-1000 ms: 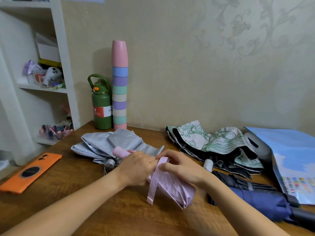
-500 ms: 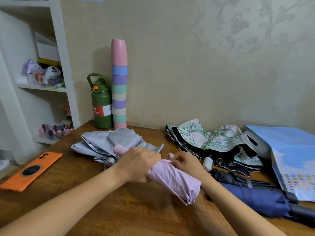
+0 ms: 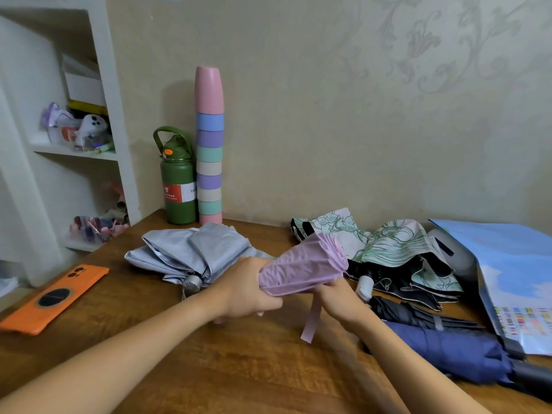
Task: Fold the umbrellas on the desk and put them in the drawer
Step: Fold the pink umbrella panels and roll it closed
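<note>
Head view, left hand: my left hand (image 3: 251,289) is wrapped tightly around the handle end of the rolled pale pink fabric umbrella (image 3: 301,265), which I hold lifted above the brown wooden desk (image 3: 239,369), its far end tilted up.
Head view, right hand: my right hand (image 3: 336,297) holds the roll from below, its fingers curled on the cloth beside the hanging pink closing strap (image 3: 312,319).
Risk, pink roll: the strap is not yet fastened, so I judge the folds can spring loose if either grip relaxes.
Risk, strap: it dangles free, and I may catch it wrongly and wind it crooked.
Risk, neighbours: the crumpled silver-grey umbrella (image 3: 191,253), the white and green flower-print umbrella (image 3: 394,245) and the dark navy umbrella (image 3: 448,351) lie near; a wide elbow move can push them.
Drawer: I cannot see it here.
</note>
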`<state>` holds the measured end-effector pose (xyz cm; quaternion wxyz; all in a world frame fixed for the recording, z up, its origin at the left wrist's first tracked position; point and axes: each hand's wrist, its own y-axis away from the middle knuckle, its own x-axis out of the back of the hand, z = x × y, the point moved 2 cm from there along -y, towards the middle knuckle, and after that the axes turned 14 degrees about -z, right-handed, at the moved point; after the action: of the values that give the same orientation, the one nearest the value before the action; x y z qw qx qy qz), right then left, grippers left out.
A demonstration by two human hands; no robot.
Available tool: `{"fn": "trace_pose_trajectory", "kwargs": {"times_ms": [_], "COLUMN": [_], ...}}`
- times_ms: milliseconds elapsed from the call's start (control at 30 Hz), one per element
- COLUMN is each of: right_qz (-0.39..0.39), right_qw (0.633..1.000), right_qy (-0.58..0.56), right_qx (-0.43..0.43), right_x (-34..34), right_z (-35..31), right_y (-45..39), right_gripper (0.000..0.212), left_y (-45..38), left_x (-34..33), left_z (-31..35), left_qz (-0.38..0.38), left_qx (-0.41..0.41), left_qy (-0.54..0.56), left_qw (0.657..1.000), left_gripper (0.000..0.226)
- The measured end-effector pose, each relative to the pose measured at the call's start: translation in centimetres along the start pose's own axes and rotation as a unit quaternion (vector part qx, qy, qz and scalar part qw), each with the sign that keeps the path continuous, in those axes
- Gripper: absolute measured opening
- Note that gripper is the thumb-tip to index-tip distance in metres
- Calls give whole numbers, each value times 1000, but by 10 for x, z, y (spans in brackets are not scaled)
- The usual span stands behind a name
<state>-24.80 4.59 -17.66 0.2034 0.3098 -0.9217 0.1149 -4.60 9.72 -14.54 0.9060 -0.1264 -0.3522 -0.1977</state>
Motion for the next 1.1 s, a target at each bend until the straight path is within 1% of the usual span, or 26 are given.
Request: {"fn": "trace_pose_trajectory", "kwargs": {"times_ms": [33, 67, 133, 200, 267, 333, 367, 433, 467, 500, 533, 633, 700, 733, 767, 800, 867, 900, 967, 1000, 1033, 1067, 1100], "right_qz": [-5, -10, -21, -23, -33, -42, -45, -27, -11, 4, 16, 47, 75, 84, 88, 92, 104, 107, 103, 104, 105, 103, 99], "right_qw": [999, 999, 999, 999, 998, 996, 994, 994, 992, 989, 983, 959, 950, 947, 946, 948, 952, 951, 949, 950, 950, 950, 950], "right_qy": [-25, -41, -45, -36, -45, -76, -89, -85, -85, -95, -118, -199, -226, -235, -237, -233, -226, -235, -259, -264, -270, -278, -284], "right_qx": [20, 29, 18, -3, -17, -35, -42, -68, -89, -114, -138, -194, -204, -201, -200, -196, -180, -172, -147, -131, -118, -100, -85], "right_x": [-3, -6, -14, -17, -18, -20, -22, -28, -31, -35, -39, -44, -44, -44, -44, -42, -38, -35, -30, -29, -27, -26, -27], "right_z": [-7, -7, -1, -2, -3, -3, -2, -1, -1, -3, -2, -5, -1, 2, 4, 6, 11, 13, 17, 19, 18, 17, 14], "right_y": [1, 0, -4, -7, -9, -8, -8, -9, -10, -11, -13, -19, -25, -28, -29, -30, -27, -25, -22, -21, -19, -19, -18], "right_gripper": [31, 32, 36, 37, 31, 29, 34, 58, 66, 70, 71, 72, 64, 58, 55, 54, 52, 49, 47, 45, 43, 41, 38], "left_y": [-1, -3, -9, -14, -15, -16, -17, -20, -21, -22, -24, -27, -28, -28, -29, -29, -28, -27, -23, -21, -19, -18, -16], "left_x": [-1, -2, -2, -3, -6, -8, -9, -14, -16, -21, -26, -43, -50, -52, -55, -56, -53, -48, -37, -33, -31, -32, -32], "left_z": [1, 2, -2, -8, -11, -13, -14, -17, -16, -14, -12, -5, -3, -4, -6, -8, -11, -11, -13, -16, -18, -18, -16], "left_qz": [-1, 2, 22, 48, 61, 56, 46, 43, 51, 64, 79, 125, 145, 145, 140, 129, 79, 54, -9, -46, -91, -134, -166], "left_qx": [18, 38, 73, 114, 171, 226, 254, 298, 312, 316, 314, 301, 288, 280, 271, 257, 220, 201, 177, 178, 185, 191, 193], "left_qy": [36, 61, 89, 90, 71, 25, 3, -39, -83, -147, -213, -348, -403, -421, -427, -416, -346, -292, -135, -30, 100, 217, 287], "left_qw": [999, 997, 993, 988, 981, 972, 966, 953, 945, 935, 922, 879, 857, 851, 851, 862, 908, 934, 975, 982, 974, 948, 923], "left_gripper": [23, 24, 29, 33, 40, 62, 67, 61, 56, 52, 47, 44, 43, 44, 47, 52, 65, 66, 57, 56, 54, 49, 41]}}
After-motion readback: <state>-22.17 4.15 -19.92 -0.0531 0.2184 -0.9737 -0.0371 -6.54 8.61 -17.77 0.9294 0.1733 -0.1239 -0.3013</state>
